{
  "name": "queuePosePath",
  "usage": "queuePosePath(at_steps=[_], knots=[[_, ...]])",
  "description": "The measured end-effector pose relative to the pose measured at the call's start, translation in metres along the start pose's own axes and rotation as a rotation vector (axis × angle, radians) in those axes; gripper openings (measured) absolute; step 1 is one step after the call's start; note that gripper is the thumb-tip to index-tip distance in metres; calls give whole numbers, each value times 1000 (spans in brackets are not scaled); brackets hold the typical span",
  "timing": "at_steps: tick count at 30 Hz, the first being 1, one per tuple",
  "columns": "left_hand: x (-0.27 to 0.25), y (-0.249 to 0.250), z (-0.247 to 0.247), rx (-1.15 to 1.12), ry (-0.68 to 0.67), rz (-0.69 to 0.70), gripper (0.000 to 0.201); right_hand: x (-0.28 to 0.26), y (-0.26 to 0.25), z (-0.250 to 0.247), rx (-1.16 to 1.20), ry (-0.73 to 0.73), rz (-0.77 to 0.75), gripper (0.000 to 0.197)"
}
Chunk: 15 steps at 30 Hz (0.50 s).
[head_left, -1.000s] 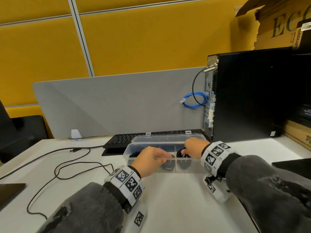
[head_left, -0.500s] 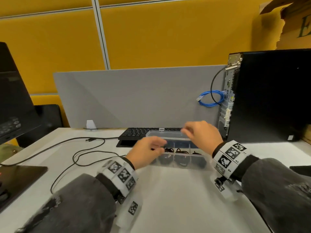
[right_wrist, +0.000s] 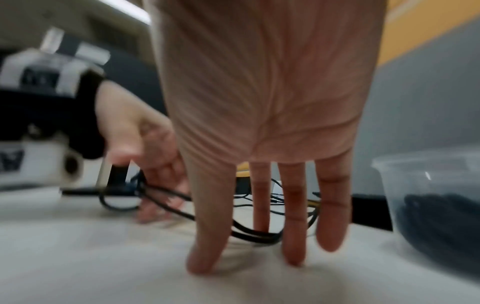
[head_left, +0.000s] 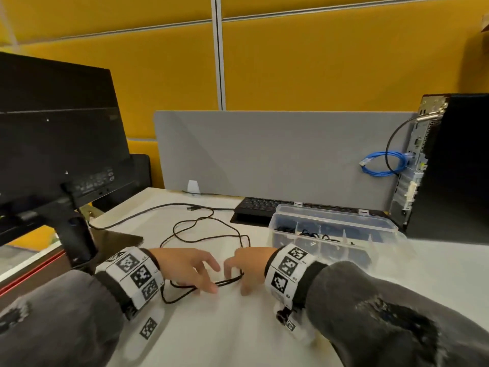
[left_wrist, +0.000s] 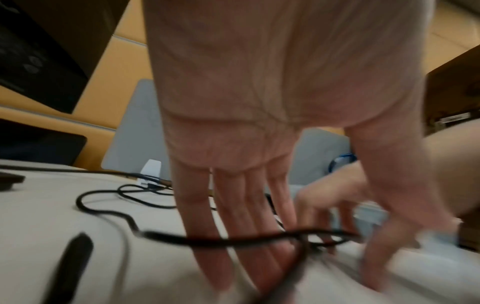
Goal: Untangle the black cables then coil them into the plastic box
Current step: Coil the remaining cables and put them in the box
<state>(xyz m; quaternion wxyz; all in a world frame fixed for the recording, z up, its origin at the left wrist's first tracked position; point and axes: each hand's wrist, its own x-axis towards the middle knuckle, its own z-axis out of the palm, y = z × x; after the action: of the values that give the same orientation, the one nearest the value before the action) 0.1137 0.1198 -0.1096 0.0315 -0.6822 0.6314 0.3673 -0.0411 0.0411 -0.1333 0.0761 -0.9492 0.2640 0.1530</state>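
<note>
A loose black cable (head_left: pixel 225 281) lies in loops on the white desk, left of the clear plastic box (head_left: pixel 333 215). The box holds dark coiled cables (head_left: pixel 312 234) in its compartments. My left hand (head_left: pixel 190 266) and right hand (head_left: pixel 246 263) are side by side over the cable's nearest loop. In the left wrist view the left fingers (left_wrist: pixel 233 205) point straight down at the desk and the cable (left_wrist: pixel 166 238) crosses them. In the right wrist view the right fingers (right_wrist: pixel 293 216) are straight with tips on the desk, and the cable (right_wrist: pixel 254 236) runs just behind them. Neither hand curls round it.
A black monitor (head_left: pixel 58 144) on its stand fills the left. A keyboard (head_left: pixel 262 205) sits behind the box against the grey partition (head_left: pixel 264 154). A PC tower (head_left: pixel 455 165) with a blue cable (head_left: pixel 383 165) stands at the right. A thicker black lead (head_left: pixel 148 211) runs to the monitor.
Both hands have left the plastic box and come down and to the left onto the loose cable. The head view has swung left, bringing the monitor into view.
</note>
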Motion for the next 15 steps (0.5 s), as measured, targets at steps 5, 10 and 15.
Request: queuePosePath(at_steps=[5, 10, 15], knots=[[-11, -4, 11, 75, 82, 80, 25, -7, 1, -12, 5, 289, 28, 16], [-24, -4, -20, -299, 641, 392, 20, -75, 15, -54, 589, 787, -79, 14], [-22, 0, -35, -338, 767, 496, 24, -144, 39, -67, 1169, 824, -177, 14]])
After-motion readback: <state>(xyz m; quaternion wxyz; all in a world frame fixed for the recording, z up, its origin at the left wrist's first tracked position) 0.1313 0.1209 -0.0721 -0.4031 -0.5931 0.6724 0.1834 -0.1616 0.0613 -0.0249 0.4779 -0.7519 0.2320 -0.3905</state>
